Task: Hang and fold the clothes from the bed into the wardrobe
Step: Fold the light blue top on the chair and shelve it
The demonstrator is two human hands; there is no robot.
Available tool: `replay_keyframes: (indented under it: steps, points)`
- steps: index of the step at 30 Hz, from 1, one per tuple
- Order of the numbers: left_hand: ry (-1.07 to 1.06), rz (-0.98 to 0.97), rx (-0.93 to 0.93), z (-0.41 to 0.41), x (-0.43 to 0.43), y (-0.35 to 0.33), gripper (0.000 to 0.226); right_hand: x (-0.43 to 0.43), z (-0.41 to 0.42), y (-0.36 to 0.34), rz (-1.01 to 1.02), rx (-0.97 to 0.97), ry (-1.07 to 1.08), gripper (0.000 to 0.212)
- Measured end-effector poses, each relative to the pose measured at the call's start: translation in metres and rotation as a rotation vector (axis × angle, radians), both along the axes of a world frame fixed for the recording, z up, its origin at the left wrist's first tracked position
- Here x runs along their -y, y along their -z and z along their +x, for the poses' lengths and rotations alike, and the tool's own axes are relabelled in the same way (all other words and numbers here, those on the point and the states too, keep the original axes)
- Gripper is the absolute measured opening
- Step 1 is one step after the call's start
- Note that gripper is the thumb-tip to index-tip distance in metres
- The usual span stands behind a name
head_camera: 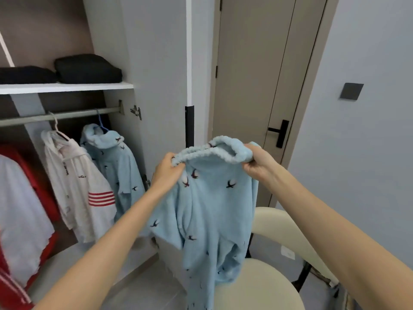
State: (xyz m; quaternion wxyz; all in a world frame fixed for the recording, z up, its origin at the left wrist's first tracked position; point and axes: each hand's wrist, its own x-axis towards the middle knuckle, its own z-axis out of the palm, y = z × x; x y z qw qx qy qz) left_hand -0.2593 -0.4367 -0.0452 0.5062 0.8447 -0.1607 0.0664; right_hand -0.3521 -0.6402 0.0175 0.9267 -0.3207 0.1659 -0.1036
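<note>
Two bare forearms reach in from the bottom corners and meet at a pale blue fleece garment [212,209] printed with small dark birds. The left hand [166,170] has its fingers curled tight round the left end of the elastic waistband [207,151]. The right hand [257,162] pinches the right end, with bunched cloth in its fist. The waistband is stretched between them and gapes open at the top.

Below the hands the garment hangs free, its lower folds draping over the front of a cream chair [257,285] that stands under it and to its right. Left of the garment is the open wardrobe [67,87]. Its door [161,74] is swung out just behind the left hand.

On the rail [67,115], left of the garment, hang a matching blue top [116,162], a white hooded top [78,186] and a red and white piece [17,209]. Folded black clothes [87,68] sit on the shelf above. Behind the garment is a beige room door [257,86], and to its upper right a grey wall switch [351,91].
</note>
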Motion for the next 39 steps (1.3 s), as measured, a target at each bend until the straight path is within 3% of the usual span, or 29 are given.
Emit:
replay_keyframes:
  steps: [4,9,11,12,13,15,18,20,25,29,33,36,39]
  points:
    - [-0.056,0.078,-0.04,-0.009,-0.037,-0.018,0.01,-0.017,0.014,0.03,-0.406,-0.2,-0.121,0.059]
    - [-0.172,-0.122,-0.242,-0.04,-0.067,-0.029,0.011,-0.045,0.016,0.052,-0.794,-0.087,-0.516,0.099]
    - [-0.199,-0.174,-0.31,-0.055,-0.078,-0.034,0.002,-0.055,0.01,0.058,-1.21,-0.057,-0.773,0.107]
    - [-0.193,-0.196,-0.349,-0.063,-0.083,-0.037,0.006,-0.061,0.009,0.064,-1.435,-0.038,-0.822,0.098]
    - [-0.181,-0.229,-0.394,-0.07,-0.089,-0.039,0.008,-0.068,0.01,0.071,-1.603,0.006,-0.809,0.076]
    - [-0.204,-0.302,-0.448,-0.083,-0.101,-0.043,0.01,-0.087,0.007,0.074,-1.705,0.137,-0.69,0.025]
    - [-0.358,-0.455,-0.483,-0.101,-0.125,-0.047,0.013,-0.11,0.008,0.068,-1.85,0.327,-0.455,0.03]
    - [-0.468,-0.573,-0.52,-0.114,-0.139,-0.046,0.015,-0.122,0.006,0.061,-1.802,0.467,-0.357,0.027]
    - [-0.661,-0.966,-0.562,-0.139,-0.166,-0.043,0.018,-0.161,-0.022,0.072,-1.662,0.722,-0.506,0.006]
    - [-0.724,-1.12,-0.578,-0.152,-0.179,-0.043,0.026,-0.195,-0.048,0.093,-1.59,0.775,-0.674,0.031]
    - [-0.721,-1.209,-0.573,-0.154,-0.191,-0.041,0.023,-0.214,-0.068,0.104,-1.459,0.822,-0.965,0.082]
    - [-0.7,-1.284,-0.592,-0.149,-0.197,-0.038,0.021,-0.232,-0.078,0.109,-1.404,0.808,-0.804,0.098]
    - [-0.605,-1.244,-0.59,-0.146,-0.198,-0.038,0.024,-0.249,-0.081,0.115,-1.327,0.657,-0.563,0.079]
